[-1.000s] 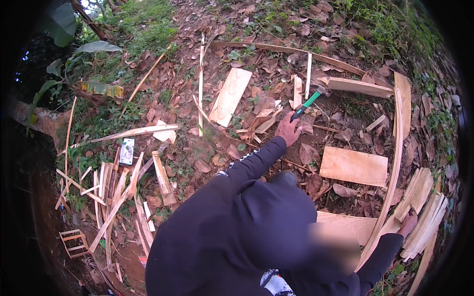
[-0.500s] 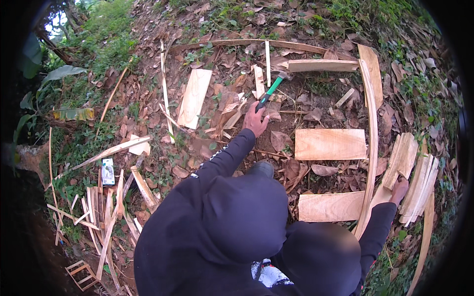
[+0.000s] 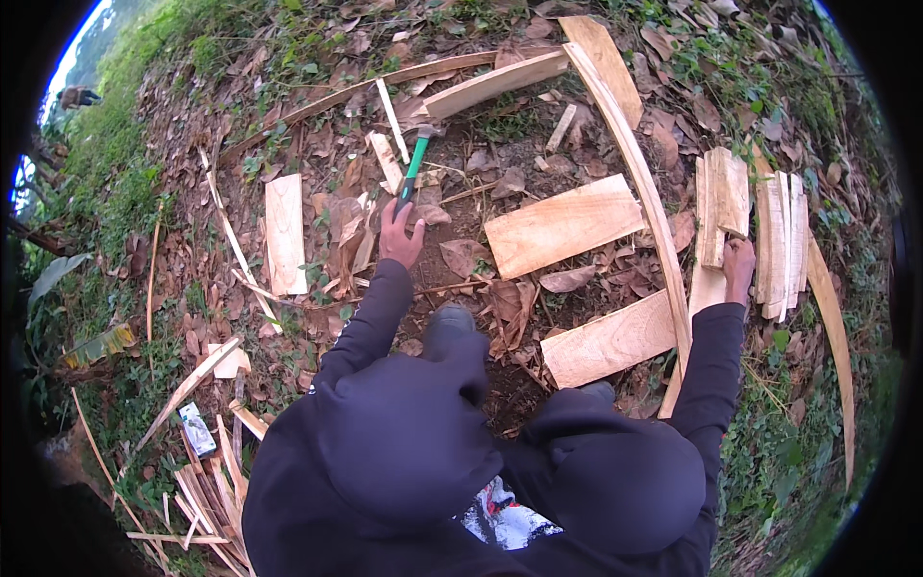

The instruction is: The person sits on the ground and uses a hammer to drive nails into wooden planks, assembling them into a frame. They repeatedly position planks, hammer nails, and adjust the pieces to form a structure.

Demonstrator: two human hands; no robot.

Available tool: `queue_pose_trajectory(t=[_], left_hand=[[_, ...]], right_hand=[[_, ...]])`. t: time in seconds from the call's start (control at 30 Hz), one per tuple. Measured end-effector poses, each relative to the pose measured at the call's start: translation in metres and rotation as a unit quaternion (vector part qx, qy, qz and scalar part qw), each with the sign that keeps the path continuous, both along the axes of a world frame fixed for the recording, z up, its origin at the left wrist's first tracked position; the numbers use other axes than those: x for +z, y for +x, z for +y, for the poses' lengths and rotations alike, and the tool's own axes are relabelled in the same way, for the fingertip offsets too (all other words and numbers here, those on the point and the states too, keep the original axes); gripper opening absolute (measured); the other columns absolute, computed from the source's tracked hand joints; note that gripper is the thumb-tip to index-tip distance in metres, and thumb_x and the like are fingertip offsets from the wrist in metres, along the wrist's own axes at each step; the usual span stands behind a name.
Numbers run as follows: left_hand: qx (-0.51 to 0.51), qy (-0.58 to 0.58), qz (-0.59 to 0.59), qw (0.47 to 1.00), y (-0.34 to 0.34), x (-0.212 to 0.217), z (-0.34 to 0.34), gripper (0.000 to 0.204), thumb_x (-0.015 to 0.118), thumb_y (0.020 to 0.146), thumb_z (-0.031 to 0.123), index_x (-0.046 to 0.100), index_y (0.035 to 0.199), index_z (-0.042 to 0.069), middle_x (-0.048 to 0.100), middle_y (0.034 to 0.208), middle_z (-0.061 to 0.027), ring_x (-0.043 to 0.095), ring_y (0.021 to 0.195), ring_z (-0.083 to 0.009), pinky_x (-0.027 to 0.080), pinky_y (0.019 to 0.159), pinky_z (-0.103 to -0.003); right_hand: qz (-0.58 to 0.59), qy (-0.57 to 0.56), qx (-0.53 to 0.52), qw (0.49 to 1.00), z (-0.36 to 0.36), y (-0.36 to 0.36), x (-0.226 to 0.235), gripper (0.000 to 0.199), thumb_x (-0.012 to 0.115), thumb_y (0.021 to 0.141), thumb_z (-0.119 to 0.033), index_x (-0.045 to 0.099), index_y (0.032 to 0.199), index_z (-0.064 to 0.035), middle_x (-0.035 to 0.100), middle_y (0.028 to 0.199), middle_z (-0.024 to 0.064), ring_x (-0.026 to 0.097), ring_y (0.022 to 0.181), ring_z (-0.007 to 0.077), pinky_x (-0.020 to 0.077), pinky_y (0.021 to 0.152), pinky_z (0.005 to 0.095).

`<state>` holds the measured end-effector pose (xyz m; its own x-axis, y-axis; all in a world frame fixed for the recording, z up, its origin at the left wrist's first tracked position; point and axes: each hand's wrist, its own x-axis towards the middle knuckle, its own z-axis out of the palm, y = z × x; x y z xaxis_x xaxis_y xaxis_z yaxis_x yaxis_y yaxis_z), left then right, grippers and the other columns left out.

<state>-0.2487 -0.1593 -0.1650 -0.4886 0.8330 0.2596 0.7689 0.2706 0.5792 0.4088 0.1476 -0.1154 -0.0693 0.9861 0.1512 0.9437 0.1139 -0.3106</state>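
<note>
My left hand [image 3: 401,238] is closed around the lower end of a hammer [image 3: 413,171], its thumb held out to the side. The hammer has a green and black handle and points away from me, low over the leafy ground. At the right, my right hand [image 3: 738,267] grips the near end of a bundle of short, pale wooden slats [image 3: 721,204]. Its fingertips are partly hidden against the wood. Beside that bundle lies another group of split slats [image 3: 782,240]. A wide board [image 3: 565,224] lies between my hands, and a second board [image 3: 611,338] lies nearer me.
A long curved strip [image 3: 639,168] runs along the boards' right ends. Farther off lie a tilted plank [image 3: 495,85] and a broad board [image 3: 608,67]. At left are an upright-lying board [image 3: 285,234], a pile of sticks [image 3: 207,495] and a small white-and-blue package [image 3: 197,429].
The view has swung to the right, so the scene sits farther left and tilted. Both hands stay at the same things, the hammer and the slat bundle.
</note>
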Motion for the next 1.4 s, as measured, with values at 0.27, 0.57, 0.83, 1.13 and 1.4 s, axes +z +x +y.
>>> queue_pose_trajectory(t=[0.27, 0.57, 0.83, 1.13, 1.4], left_hand=[[-0.09, 0.013, 0.031, 0.995, 0.06, 0.016, 0.045, 0.07, 0.072, 0.084, 0.019, 0.039, 0.144, 0.005, 0.044, 0.137, -0.0231, 0.047, 0.127, -0.0408, 0.041, 0.105, -0.045], [-0.199, -0.201, 0.057, 0.957, 0.163, 0.042, 0.087, 0.077, 0.084, 0.071, 0.043, 0.053, 0.131, 0.006, 0.052, 0.119, -0.017, 0.048, 0.116, -0.035, 0.042, 0.095, -0.048], [-0.263, -0.113, -0.008, 0.958, 0.17, 0.065, 0.071, 0.049, 0.083, 0.074, 0.029, 0.059, 0.109, 0.004, 0.054, 0.106, -0.0151, 0.05, 0.103, -0.0356, 0.044, 0.09, -0.045], [-0.284, -0.039, -0.047, 0.957, 0.176, 0.078, 0.037, 0.025, 0.073, 0.081, 0.009, 0.058, 0.1, 0.004, 0.057, 0.099, -0.0136, 0.06, 0.091, -0.0362, 0.05, 0.078, -0.044], [-0.298, -0.036, -0.109, 0.948, 0.162, 0.068, 0.049, 0.023, 0.07, 0.085, 0.004, 0.058, 0.104, 0.001, 0.057, 0.098, -0.0161, 0.061, 0.091, -0.0391, 0.05, 0.079, -0.043]], right_hand=[[0.288, 0.109, -0.124, 0.943, -0.043, 0.013, 0.022, 0.013, 0.057, 0.099, -0.008, 0.061, 0.109, 0.0004, 0.069, 0.105, 0.0105, 0.067, 0.092, 0.019, 0.0564, 0.082, 0.0318], [0.324, -0.024, -0.114, 0.939, -0.14, -0.045, 0.025, 0.02, 0.048, 0.097, -0.002, 0.067, 0.095, -0.0003, 0.065, 0.082, 0.005, 0.065, 0.075, 0.0123, 0.0523, 0.072, 0.0261], [0.245, -0.034, -0.099, 0.964, -0.15, -0.093, 0.021, 0.022, 0.065, 0.094, -0.015, 0.071, 0.103, 0.0037, 0.068, 0.092, 0.0114, 0.066, 0.076, 0.0171, 0.0521, 0.071, 0.0298], [0.336, -0.132, -0.076, 0.929, -0.169, -0.105, 0.076, 0.02, 0.074, 0.089, -0.018, 0.072, 0.094, 0.0017, 0.064, 0.073, -0.0001, 0.056, 0.067, 0.0055, 0.0447, 0.062, 0.0233], [0.328, -0.118, -0.084, 0.934, -0.155, -0.094, 0.094, 0.021, 0.069, 0.093, -0.016, 0.071, 0.1, 0.0038, 0.071, 0.086, 0.0045, 0.065, 0.078, 0.0082, 0.051, 0.073, 0.0247]])
